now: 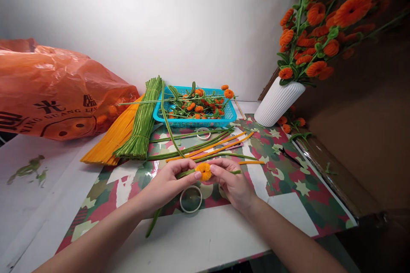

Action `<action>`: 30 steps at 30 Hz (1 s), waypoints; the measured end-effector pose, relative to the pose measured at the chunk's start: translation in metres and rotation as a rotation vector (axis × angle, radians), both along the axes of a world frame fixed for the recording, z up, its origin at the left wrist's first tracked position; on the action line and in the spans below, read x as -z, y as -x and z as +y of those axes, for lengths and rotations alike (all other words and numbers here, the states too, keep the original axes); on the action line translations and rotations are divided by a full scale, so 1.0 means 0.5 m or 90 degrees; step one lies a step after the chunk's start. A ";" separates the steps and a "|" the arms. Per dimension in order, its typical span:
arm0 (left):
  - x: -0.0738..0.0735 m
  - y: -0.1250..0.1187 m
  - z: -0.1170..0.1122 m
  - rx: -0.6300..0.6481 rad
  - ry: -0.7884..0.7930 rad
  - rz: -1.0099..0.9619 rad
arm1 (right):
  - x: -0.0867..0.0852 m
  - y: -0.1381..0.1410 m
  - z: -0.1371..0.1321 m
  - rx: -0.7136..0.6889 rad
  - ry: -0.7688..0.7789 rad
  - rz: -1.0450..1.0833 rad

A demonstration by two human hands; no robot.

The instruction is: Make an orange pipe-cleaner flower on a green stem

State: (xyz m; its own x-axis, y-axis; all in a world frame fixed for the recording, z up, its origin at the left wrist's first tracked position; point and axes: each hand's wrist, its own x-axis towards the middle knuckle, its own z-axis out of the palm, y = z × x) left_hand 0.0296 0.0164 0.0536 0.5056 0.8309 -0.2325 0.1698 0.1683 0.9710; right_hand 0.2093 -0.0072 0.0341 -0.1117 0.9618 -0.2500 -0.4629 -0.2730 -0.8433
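Between my two hands is a small orange pipe-cleaner flower [203, 171], round with a dark hole in its middle. My left hand [174, 178] pinches its left side between thumb and fingers, and my right hand [231, 181] pinches the right side. A green pipe cleaner [154, 222] passes behind the flower; one end shows past my right fingers and a long end hangs below my left hand. Just under the hands lies a roll of clear tape [191, 199]. Loose green and orange pipe cleaners [211, 149] lie beyond them.
A blue basket [195, 123] holds orange flowers and green stems. Left of it lie a green pipe-cleaner bundle [141, 123], an orange bundle [110, 140] and an orange plastic bag [60, 94]. A white vase [278, 102] of orange flowers stands right, near dark tweezers [290, 157].
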 end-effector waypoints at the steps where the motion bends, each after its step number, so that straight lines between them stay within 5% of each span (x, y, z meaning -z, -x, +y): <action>1: -0.002 -0.001 -0.001 -0.002 -0.007 0.008 | 0.003 0.000 0.000 0.000 -0.008 -0.002; 8: -0.003 -0.001 -0.001 -0.012 -0.090 0.041 | 0.015 -0.003 -0.003 -0.012 -0.057 -0.045; 14: -0.007 0.007 0.003 -0.211 -0.464 0.102 | -0.009 -0.008 -0.008 0.054 -0.284 -0.092; 20: -0.025 0.007 -0.014 -0.216 -0.636 0.136 | -0.028 -0.023 -0.007 0.056 -0.512 -0.206; 24: -0.023 0.002 -0.024 -0.399 -0.534 0.103 | -0.030 -0.036 -0.009 0.056 -0.555 -0.368; 30: -0.013 -0.010 -0.013 -0.103 -0.031 -0.069 | -0.018 -0.044 -0.006 0.024 -0.670 -0.481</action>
State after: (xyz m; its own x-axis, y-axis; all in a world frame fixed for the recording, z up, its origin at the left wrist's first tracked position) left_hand 0.0348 0.0100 0.0601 0.3845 0.9122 -0.1413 0.0387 0.1370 0.9898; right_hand 0.2314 -0.0104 0.0433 -0.2449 0.7328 0.6348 0.2267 0.6799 -0.6974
